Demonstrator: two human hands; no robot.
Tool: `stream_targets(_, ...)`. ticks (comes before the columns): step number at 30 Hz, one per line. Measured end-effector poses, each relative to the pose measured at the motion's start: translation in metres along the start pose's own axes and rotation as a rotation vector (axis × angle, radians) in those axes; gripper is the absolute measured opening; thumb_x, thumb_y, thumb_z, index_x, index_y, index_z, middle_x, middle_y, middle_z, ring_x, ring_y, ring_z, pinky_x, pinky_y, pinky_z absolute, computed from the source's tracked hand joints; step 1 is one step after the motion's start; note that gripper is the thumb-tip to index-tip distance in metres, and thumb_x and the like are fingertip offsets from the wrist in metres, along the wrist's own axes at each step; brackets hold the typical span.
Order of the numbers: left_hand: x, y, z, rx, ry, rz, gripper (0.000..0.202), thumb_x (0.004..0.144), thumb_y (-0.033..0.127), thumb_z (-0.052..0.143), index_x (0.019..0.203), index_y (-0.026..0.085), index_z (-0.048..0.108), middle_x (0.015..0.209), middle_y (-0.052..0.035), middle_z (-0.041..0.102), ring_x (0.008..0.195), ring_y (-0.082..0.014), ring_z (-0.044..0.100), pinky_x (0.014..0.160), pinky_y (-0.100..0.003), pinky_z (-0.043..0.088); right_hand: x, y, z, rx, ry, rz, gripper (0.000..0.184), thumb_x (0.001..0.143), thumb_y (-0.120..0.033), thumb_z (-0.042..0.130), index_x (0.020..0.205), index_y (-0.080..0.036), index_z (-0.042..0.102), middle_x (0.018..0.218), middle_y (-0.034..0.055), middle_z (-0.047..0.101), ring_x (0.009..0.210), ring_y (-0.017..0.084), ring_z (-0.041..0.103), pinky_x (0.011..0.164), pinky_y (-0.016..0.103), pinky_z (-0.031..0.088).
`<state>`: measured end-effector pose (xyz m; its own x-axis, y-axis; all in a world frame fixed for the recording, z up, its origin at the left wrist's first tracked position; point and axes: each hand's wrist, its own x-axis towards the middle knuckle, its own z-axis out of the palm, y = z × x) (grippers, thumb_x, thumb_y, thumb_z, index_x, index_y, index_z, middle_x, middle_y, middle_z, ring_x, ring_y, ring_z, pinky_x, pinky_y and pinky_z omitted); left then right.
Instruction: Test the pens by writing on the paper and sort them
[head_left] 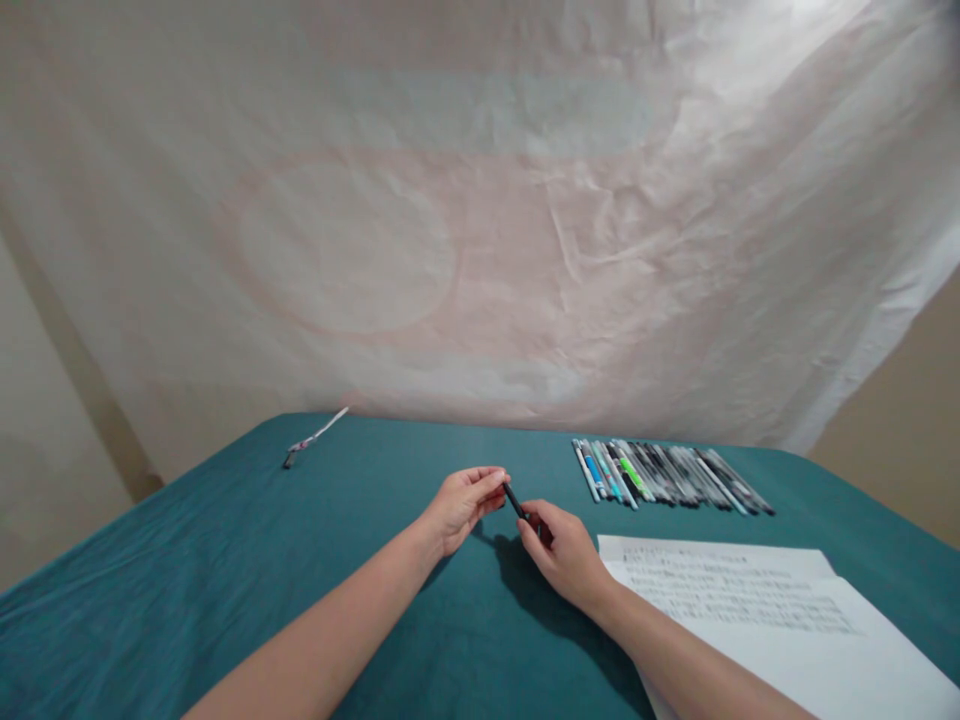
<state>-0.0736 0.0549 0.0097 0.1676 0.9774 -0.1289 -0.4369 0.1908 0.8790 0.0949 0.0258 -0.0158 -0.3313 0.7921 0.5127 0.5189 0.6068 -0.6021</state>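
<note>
On the far L of the green cloth, a white cord is lying well apart from your hands, posing little risk. Next, your L hand is pinching one end of a black pen w/ thumb & fingertips; the pen is slanting btwn both hands. Your R hand is gripping the other end, fingers curled in. You're holding just the ends, so a slack pinch could be letting it slip, drop & roll. Further R, the row of pens is lying side by side w/ no visible stop; a knuckle bump could be scattering it. Closest to you, the written paper is lying partly behind your R forearm; can't tell if they're touching, but if so, an elbow shift could be dragging or creasing it.
</note>
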Motion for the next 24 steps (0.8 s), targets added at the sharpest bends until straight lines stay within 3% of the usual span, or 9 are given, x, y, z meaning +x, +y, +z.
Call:
stream_targets(10,-0.0019,-0.0052,-0.0001,0.014,-0.036,-0.004,0.016,0.070,0.022,0.070,0.081,0.012,0.065,0.082,-0.0055,0.066,0.070,-0.0086,0.061,0.070,-0.019,0.048,0.0003,0.0023,0.0039,-0.024,0.041,0.031,0.017,0.080,-0.027,0.046,0.089,-0.019,0.058,0.064,0.0002,0.057,0.054,0.012,0.050,0.052,0.022,0.037)
stream_targets(15,-0.0019,-0.0053,0.0004,-0.001,-0.033,0.009,0.017,0.070,0.023,0.070,0.082,0.012,0.065,0.084,-0.0051,0.066,0.070,-0.0078,0.061,0.071,-0.018,0.048,0.0014,0.0041,0.0030,0.031,0.088,0.117,0.016,0.080,-0.033,0.050,0.083,-0.019,0.057,0.060,-0.0017,0.056,0.050,0.012,0.048,0.049,0.021,0.036)
stream_targets(24,-0.0010,-0.0073,-0.0002,-0.017,-0.030,0.006,0.018,0.070,0.019,0.070,0.085,0.012,0.064,0.084,-0.0056,0.067,0.068,-0.0079,0.061,0.066,-0.017,0.049,0.0039,0.0043,-0.0010,0.139,0.061,0.170,0.034,0.089,-0.038,0.034,0.071,-0.018,0.054,0.055,-0.0011,0.052,0.051,0.013,0.049,0.052,0.023,0.035)
